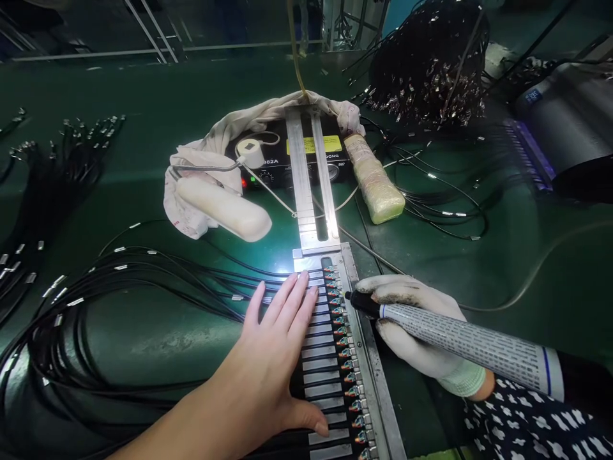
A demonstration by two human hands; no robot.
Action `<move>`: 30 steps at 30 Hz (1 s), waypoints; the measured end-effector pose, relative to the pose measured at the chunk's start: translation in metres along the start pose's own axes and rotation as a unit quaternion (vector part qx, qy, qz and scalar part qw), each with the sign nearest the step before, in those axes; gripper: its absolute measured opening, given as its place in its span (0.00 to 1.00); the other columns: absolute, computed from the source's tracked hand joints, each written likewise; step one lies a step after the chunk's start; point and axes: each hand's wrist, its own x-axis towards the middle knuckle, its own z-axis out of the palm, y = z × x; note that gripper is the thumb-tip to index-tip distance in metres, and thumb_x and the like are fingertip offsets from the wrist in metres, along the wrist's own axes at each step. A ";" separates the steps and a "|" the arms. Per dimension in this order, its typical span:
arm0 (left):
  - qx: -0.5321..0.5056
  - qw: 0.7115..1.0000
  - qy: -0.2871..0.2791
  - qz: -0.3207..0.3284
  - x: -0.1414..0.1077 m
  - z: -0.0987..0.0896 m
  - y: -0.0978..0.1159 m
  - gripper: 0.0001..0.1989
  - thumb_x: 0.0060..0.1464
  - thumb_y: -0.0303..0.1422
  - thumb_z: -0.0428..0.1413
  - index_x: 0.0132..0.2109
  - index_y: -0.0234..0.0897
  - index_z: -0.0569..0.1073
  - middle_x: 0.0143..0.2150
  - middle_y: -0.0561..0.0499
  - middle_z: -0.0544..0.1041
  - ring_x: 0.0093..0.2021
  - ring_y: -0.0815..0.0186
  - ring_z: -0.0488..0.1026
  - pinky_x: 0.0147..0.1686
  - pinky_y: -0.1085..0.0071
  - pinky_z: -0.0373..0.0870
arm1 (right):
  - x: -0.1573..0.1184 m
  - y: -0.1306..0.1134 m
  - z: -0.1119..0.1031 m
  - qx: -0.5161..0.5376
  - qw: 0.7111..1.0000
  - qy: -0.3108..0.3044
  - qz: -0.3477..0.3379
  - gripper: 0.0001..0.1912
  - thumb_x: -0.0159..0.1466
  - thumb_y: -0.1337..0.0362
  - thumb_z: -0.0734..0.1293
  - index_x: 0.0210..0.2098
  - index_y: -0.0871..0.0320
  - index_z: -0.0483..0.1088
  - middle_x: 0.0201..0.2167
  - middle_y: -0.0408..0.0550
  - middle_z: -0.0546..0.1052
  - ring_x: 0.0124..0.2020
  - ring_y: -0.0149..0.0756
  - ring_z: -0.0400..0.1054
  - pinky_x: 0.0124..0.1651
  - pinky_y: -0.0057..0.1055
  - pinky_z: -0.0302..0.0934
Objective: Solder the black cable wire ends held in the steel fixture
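My left hand (275, 342) is bare and lies palm down with its fingers spread. It rests over black cables (205, 271) lying side by side in the slots of a metal fixture (354, 275). Small metal connectors with coloured wire ends (342, 331) line up along the fixture's right part. My right hand (421, 338), in a white glove with dark smudges, grips a thick, grey-patterned tube-shaped tool (460, 338) with a black front end. Its tip points left, close to the upper connectors. Whether the tip touches a connector I cannot tell.
Behind the fixture sits a black control box (265, 179) draped with white cloth (230, 134). A plastic-wrapped yellowish block (376, 182) lies beside it. Cable bundles are at left (43, 172) and upper right (426, 64). A dark machine-like object (565, 128) stands far right.
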 end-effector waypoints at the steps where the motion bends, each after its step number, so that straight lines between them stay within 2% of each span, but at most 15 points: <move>1: -0.002 1.000 -0.005 -0.003 0.000 0.000 0.000 0.77 0.25 0.71 0.56 0.71 0.36 0.28 0.73 0.36 0.36 0.72 0.45 0.36 0.66 0.42 0.25 | 0.000 -0.001 0.000 -0.001 1.000 0.000 -0.002 0.15 0.54 0.73 0.70 0.40 0.55 0.70 0.44 0.48 0.79 0.45 0.38 0.74 0.51 0.33 0.69; 7: -0.018 0.999 -0.035 -0.009 0.002 -0.011 0.004 0.75 0.27 0.69 0.58 0.71 0.34 0.33 0.73 0.33 0.37 0.72 0.41 0.38 0.65 0.37 0.30 | -0.006 -0.012 -0.008 0.012 0.999 0.033 -0.001 0.16 0.55 0.73 0.69 0.43 0.55 0.70 0.46 0.50 0.78 0.48 0.41 0.73 0.51 0.37 0.70; 11: -0.022 0.998 -0.061 -0.019 0.004 -0.018 0.006 0.72 0.28 0.67 0.60 0.71 0.33 0.38 0.72 0.32 0.40 0.71 0.40 0.40 0.65 0.36 0.34 | -0.012 -0.014 -0.008 0.007 1.000 0.005 0.001 0.17 0.54 0.74 0.69 0.43 0.55 0.70 0.45 0.49 0.78 0.46 0.40 0.74 0.50 0.36 0.70; 17: -0.005 1.000 -0.018 -0.002 0.001 -0.006 0.002 0.74 0.27 0.71 0.55 0.71 0.33 0.33 0.73 0.33 0.37 0.72 0.42 0.37 0.66 0.40 0.29 | -0.015 -0.003 -0.002 0.009 1.000 -0.019 0.020 0.17 0.55 0.72 0.71 0.43 0.54 0.70 0.46 0.49 0.78 0.47 0.41 0.74 0.52 0.37 0.69; 21: -0.001 1.000 -0.006 0.001 0.000 -0.003 0.002 0.75 0.27 0.70 0.57 0.71 0.33 0.32 0.73 0.34 0.37 0.72 0.42 0.37 0.66 0.40 0.29 | -0.014 -0.003 -0.003 0.007 1.000 -0.021 0.012 0.16 0.55 0.71 0.71 0.43 0.54 0.70 0.46 0.49 0.78 0.47 0.41 0.74 0.51 0.38 0.70; 30: -0.011 1.000 -0.017 -0.004 0.000 -0.005 0.002 0.75 0.26 0.70 0.58 0.71 0.34 0.33 0.73 0.33 0.38 0.72 0.41 0.37 0.66 0.39 0.29 | -0.014 -0.006 -0.005 -0.003 1.000 -0.014 0.006 0.16 0.54 0.71 0.70 0.42 0.54 0.70 0.44 0.49 0.79 0.44 0.42 0.75 0.49 0.38 0.72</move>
